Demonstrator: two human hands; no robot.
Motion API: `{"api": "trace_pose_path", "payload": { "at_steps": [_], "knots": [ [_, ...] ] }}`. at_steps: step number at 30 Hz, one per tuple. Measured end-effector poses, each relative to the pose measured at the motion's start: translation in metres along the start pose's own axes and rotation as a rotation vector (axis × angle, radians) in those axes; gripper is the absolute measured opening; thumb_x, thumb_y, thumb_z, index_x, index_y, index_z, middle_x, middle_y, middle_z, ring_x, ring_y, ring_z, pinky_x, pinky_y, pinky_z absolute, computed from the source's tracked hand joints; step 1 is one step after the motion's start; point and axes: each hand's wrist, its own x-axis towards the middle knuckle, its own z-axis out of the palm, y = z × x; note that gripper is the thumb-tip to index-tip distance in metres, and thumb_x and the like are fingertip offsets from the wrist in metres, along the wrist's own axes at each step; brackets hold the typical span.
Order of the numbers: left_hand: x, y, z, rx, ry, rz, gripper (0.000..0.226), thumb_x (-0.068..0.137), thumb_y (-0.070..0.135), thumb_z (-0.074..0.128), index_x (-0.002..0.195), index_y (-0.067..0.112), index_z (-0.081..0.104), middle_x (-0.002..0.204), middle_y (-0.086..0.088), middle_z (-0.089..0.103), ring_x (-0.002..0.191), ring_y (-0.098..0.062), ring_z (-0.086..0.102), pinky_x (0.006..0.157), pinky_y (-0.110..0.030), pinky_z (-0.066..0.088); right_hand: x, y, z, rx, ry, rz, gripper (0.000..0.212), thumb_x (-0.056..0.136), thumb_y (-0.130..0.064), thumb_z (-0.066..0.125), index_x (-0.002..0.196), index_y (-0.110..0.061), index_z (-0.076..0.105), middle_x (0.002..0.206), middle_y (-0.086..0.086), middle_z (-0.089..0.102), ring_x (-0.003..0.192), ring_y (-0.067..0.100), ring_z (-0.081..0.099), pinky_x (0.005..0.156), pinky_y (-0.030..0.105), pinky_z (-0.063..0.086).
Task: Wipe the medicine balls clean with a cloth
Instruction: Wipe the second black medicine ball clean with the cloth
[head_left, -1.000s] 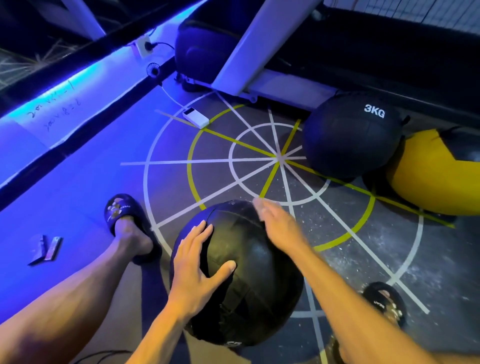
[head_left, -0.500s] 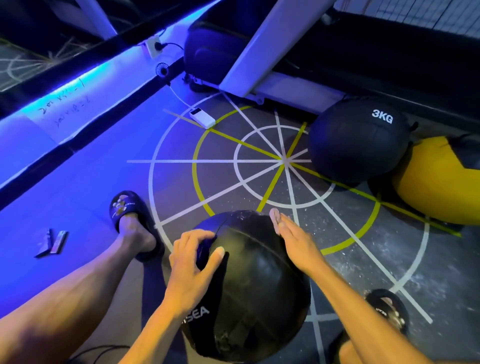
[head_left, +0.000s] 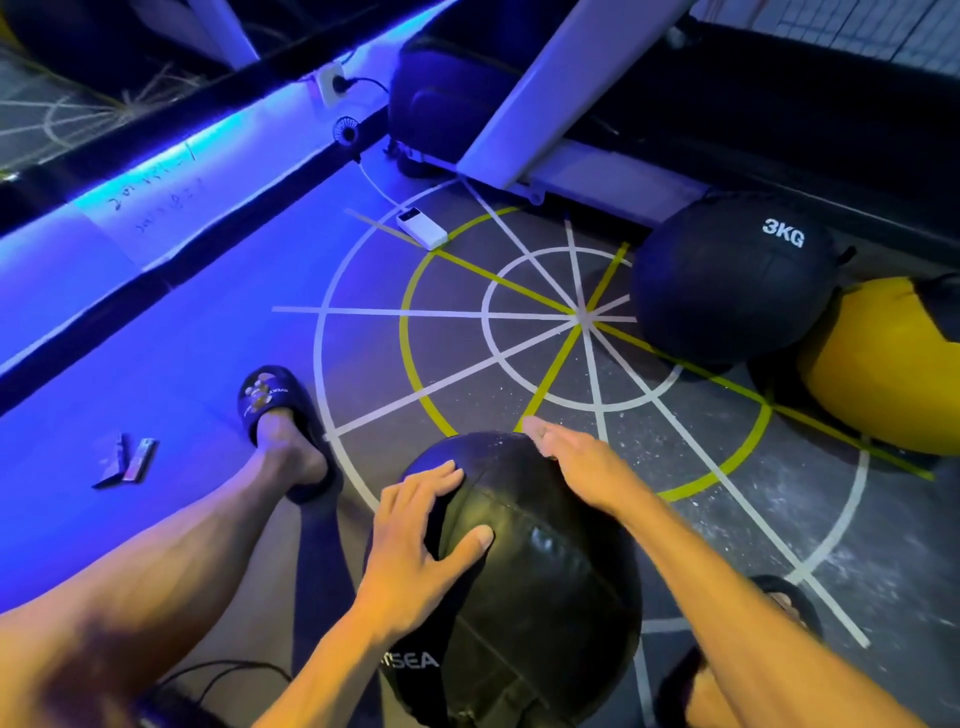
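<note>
slipper (head_left: 278, 410) at 9 o'clock, left hand (head_left: 415, 540) splayed flat on near ball (head_left: 524, 582) at 6 o'clock, right hand (head_left: 576, 462) flat, fingers straight on its top, 3KG ball (head_left: 727, 280) at 2 o'clock, touching yellow ball (head_left: 883, 364) at 3 o'clock

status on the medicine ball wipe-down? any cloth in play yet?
Done: nothing visibly; no cloth in view. In hand: left hand and right hand rest bare on the near black ball. Left: find a cloth, wipe this ball, the 3KG ball and the yellow ball.
</note>
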Motion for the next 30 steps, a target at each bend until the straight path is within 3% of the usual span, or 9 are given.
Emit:
{"api": "trace_pose_path", "payload": {
  "at_steps": [4, 6, 10, 13, 16, 22, 26, 28, 30],
  "knots": [
    [-0.001, 0.004, 0.003, 0.007, -0.017, 0.034, 0.063, 0.080, 0.072, 0.069, 0.133, 0.040, 0.058, 0.140, 0.028, 0.052, 0.133, -0.010, 0.043, 0.111, -0.033, 0.037, -0.033, -0.038, 0.019, -0.209, -0.073, -0.319, 0.047, 0.111, -0.028, 0.022, 0.152, -0.028, 0.044, 0.159, -0.013, 0.038, 0.151, 0.010, 0.022, 0.126, 0.041, 0.018],
    [-0.003, 0.005, 0.002, 0.012, -0.060, 0.054, 0.064, 0.080, 0.072, 0.070, 0.135, 0.041, 0.058, 0.142, 0.029, 0.051, 0.134, -0.009, 0.043, 0.113, -0.037, 0.037, -0.036, -0.036, 0.017, -0.105, -0.057, -0.248, 0.049, 0.113, -0.030, 0.020, 0.158, -0.024, 0.036, 0.164, -0.013, 0.024, 0.153, 0.005, 0.010, 0.127, 0.035, 0.011],
    [-0.008, 0.010, 0.005, -0.002, -0.151, 0.085, 0.071, 0.080, 0.074, 0.072, 0.142, 0.045, 0.054, 0.149, 0.029, 0.046, 0.141, -0.011, 0.038, 0.117, -0.048, 0.034, -0.022, -0.004, -0.013, 0.118, 0.001, 0.163, 0.044, 0.111, -0.035, 0.029, 0.147, -0.029, 0.053, 0.155, -0.007, 0.048, 0.147, 0.020, 0.039, 0.118, 0.035, 0.028],
    [-0.009, 0.014, 0.006, -0.036, -0.168, 0.091, 0.070, 0.078, 0.074, 0.073, 0.140, 0.047, 0.055, 0.148, 0.031, 0.047, 0.142, -0.009, 0.037, 0.118, -0.048, 0.034, -0.034, -0.012, 0.001, -0.178, -0.073, -0.058, 0.045, 0.110, -0.040, 0.025, 0.148, -0.031, 0.049, 0.157, -0.007, 0.044, 0.150, 0.019, 0.031, 0.120, 0.041, 0.027],
    [-0.009, 0.016, 0.000, -0.040, -0.219, 0.115, 0.067, 0.082, 0.069, 0.073, 0.142, 0.045, 0.056, 0.148, 0.031, 0.048, 0.141, -0.007, 0.040, 0.117, -0.043, 0.036, -0.049, -0.008, 0.006, -0.160, -0.102, -0.204, 0.049, 0.110, -0.042, 0.027, 0.159, -0.034, 0.033, 0.161, -0.024, 0.022, 0.152, -0.002, 0.007, 0.122, 0.024, 0.007],
    [-0.011, 0.004, -0.005, 0.017, -0.162, 0.027, 0.081, 0.080, 0.079, 0.065, 0.149, 0.043, 0.048, 0.153, 0.033, 0.038, 0.146, 0.004, 0.030, 0.120, -0.028, 0.030, -0.033, 0.038, -0.019, 0.072, 0.009, 0.161, 0.049, 0.105, -0.055, 0.027, 0.145, -0.044, 0.052, 0.149, -0.022, 0.050, 0.145, 0.008, 0.040, 0.122, 0.036, 0.028],
    [-0.014, 0.008, -0.002, 0.014, -0.232, 0.054, 0.072, 0.081, 0.074, 0.069, 0.145, 0.047, 0.052, 0.149, 0.034, 0.044, 0.142, 0.003, 0.037, 0.118, -0.031, 0.035, -0.050, -0.010, -0.006, -0.210, -0.074, -0.131, 0.044, 0.111, -0.032, 0.030, 0.148, -0.021, 0.053, 0.158, 0.000, 0.043, 0.152, 0.018, 0.026, 0.119, 0.031, 0.017],
    [-0.014, 0.011, -0.001, 0.033, -0.271, 0.075, 0.068, 0.081, 0.073, 0.071, 0.142, 0.047, 0.056, 0.146, 0.035, 0.047, 0.138, 0.001, 0.041, 0.115, -0.032, 0.039, -0.052, -0.026, 0.002, -0.220, -0.127, -0.227, 0.055, 0.110, -0.048, 0.025, 0.154, -0.022, 0.044, 0.163, -0.009, 0.033, 0.153, 0.007, 0.019, 0.121, 0.024, 0.010],
    [-0.016, 0.013, 0.000, 0.050, -0.294, 0.086, 0.067, 0.080, 0.073, 0.072, 0.140, 0.048, 0.058, 0.144, 0.036, 0.048, 0.136, 0.001, 0.042, 0.113, -0.031, 0.040, -0.037, -0.010, -0.001, -0.206, -0.187, -0.148, 0.061, 0.107, -0.055, 0.020, 0.151, -0.022, 0.048, 0.161, -0.012, 0.033, 0.151, 0.009, 0.026, 0.123, 0.032, 0.015]
  ]
}}
